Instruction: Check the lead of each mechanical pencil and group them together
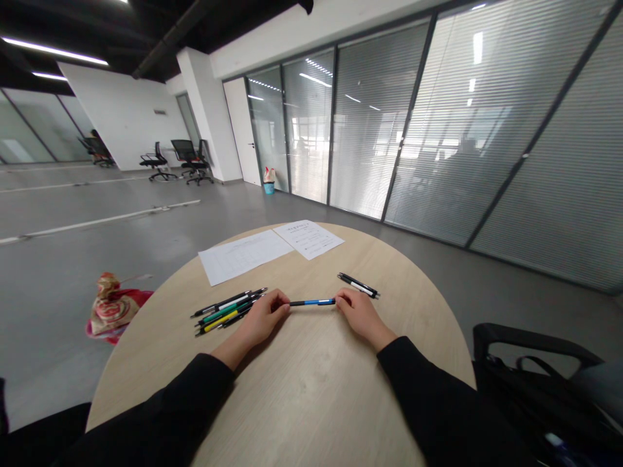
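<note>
A blue and black pen (314,303) lies level between my two hands, over the middle of the round table. My left hand (263,318) pinches its dark end. At the other end, the fingers of my right hand (357,312) are closed on the pen's tip. Left of my left hand lies a loose bunch of pens (221,312), with black, white, green and yellow barrels; my hand hides part of them. Just beyond my right hand are a few black and white pens (359,285), side by side.
Two printed paper sheets (246,254) lie at the table's (302,402) far edge. A black chair (535,344) stands close on the right. A red and beige bag (114,308) is beyond the table's left edge. Blinds-covered glass walls (448,130) run behind.
</note>
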Motion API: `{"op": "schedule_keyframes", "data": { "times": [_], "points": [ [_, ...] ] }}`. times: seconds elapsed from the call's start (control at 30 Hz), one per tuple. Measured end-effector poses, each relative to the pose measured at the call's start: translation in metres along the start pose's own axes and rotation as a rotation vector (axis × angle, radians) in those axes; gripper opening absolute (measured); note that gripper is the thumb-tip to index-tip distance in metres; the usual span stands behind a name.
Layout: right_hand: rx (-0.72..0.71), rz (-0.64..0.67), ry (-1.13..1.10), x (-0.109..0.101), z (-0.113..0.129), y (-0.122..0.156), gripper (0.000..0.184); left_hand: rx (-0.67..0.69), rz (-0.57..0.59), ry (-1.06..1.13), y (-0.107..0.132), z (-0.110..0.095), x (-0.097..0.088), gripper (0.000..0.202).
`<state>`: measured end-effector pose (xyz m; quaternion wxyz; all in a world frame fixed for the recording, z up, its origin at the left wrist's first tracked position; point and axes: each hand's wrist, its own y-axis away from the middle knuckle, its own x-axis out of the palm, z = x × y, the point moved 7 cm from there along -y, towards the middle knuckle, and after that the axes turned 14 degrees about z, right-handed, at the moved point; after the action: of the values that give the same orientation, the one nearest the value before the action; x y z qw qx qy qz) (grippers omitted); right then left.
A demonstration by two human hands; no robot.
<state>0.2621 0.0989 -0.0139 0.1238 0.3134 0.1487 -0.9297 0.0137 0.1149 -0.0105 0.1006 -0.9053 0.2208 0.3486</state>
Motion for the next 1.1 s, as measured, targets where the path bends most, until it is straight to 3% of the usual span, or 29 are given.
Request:
{"op": "schedule_keyframes", "data": {
  "times": [0.37,0.7,1.1],
  "points": [
    [0.061,-0.066,-0.247,0.008,-0.026,-0.004,0.014,0.0,-0.008,0.01,0.0,0.004,0.0,0.018],
    [0.037,-0.097,-0.079,-0.003,-0.005,0.002,0.01,0.011,-0.01,0.021,-0.001,0.002,0.0,0.017],
    [0.037,-0.085,-0.037,-0.003,-0.005,0.002,0.01,0.005,-0.004,0.011,-0.001,0.004,0.001,0.017]
  ]
}}
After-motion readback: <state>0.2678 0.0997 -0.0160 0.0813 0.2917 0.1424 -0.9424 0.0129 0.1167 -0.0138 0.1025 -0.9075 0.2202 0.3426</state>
